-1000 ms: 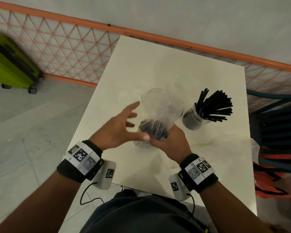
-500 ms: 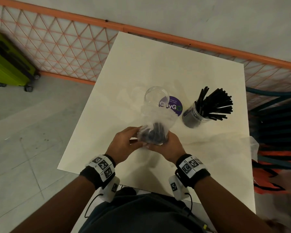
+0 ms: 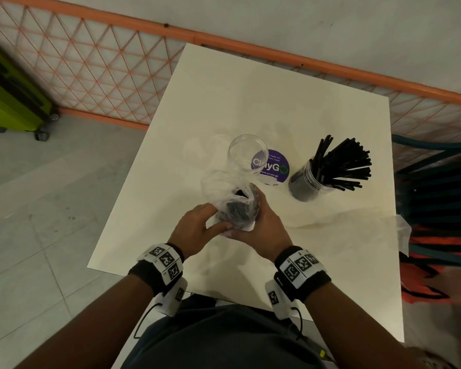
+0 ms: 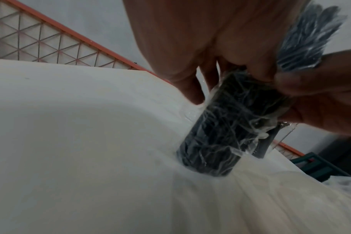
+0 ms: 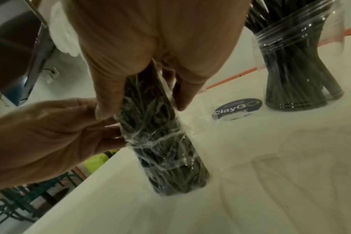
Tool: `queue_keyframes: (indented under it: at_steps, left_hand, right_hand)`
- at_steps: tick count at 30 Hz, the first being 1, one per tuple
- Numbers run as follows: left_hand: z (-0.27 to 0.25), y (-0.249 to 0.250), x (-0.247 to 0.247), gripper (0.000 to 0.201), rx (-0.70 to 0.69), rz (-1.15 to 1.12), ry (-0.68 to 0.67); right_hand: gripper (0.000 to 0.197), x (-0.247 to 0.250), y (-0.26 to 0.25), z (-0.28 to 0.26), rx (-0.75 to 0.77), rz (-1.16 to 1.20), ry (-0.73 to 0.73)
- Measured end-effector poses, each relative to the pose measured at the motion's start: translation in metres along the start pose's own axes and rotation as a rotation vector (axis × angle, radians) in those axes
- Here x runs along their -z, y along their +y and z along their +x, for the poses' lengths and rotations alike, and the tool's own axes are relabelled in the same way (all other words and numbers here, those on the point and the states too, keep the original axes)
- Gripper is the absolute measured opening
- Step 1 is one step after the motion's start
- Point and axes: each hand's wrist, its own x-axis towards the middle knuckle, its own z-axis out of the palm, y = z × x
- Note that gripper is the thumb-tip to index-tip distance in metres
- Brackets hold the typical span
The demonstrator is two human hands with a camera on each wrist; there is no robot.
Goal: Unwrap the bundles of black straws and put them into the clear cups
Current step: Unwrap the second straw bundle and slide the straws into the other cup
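Observation:
A bundle of black straws (image 3: 237,209) in crinkled clear plastic wrap stands upright on the white table (image 3: 277,102), its foot resting on the top (image 5: 176,182). My right hand (image 3: 261,225) grips the bundle from the right, thumb and fingers curled round it (image 5: 150,98). My left hand (image 3: 197,227) holds the wrapped bundle (image 4: 220,134) from the left, fingers on the plastic. An empty clear cup (image 3: 248,153) stands just beyond the bundle. A second clear cup (image 3: 308,182) to the right is full of loose black straws (image 3: 341,163).
A round purple ClayGo sticker (image 3: 273,167) lies on the table between the cups. An orange mesh fence (image 3: 91,62) runs behind the table. A green suitcase (image 3: 8,97) stands far left, chairs (image 3: 442,198) at the right. Crumpled clear plastic (image 3: 403,233) hangs off the table's right edge.
My left hand, spread open in the air a second ago, has come in and closed on the bundle. The loose top of the wrap has been pushed down, uncovering the empty cup and sticker.

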Motion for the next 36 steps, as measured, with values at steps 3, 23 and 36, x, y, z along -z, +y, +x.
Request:
queue_keyframes:
  at_steps: [3,23,36]
  left_hand:
    - [-0.002,0.002,0.004,0.074,0.021,-0.044,-0.053]
    - [0.0,0.018,-0.006,0.081,0.066,-0.352,-0.078]
    - [0.004,0.013,-0.012,0.077,0.101,-0.233,-0.155]
  right_hand:
    - [0.077,0.001,0.002,0.0,-0.023,-0.107,-0.049]
    - [0.056,-0.011,0.013,0.002,-0.021,-0.298,-0.106]
    - [0.055,-0.003,0.007,0.001,-0.016,-0.157,-0.064]
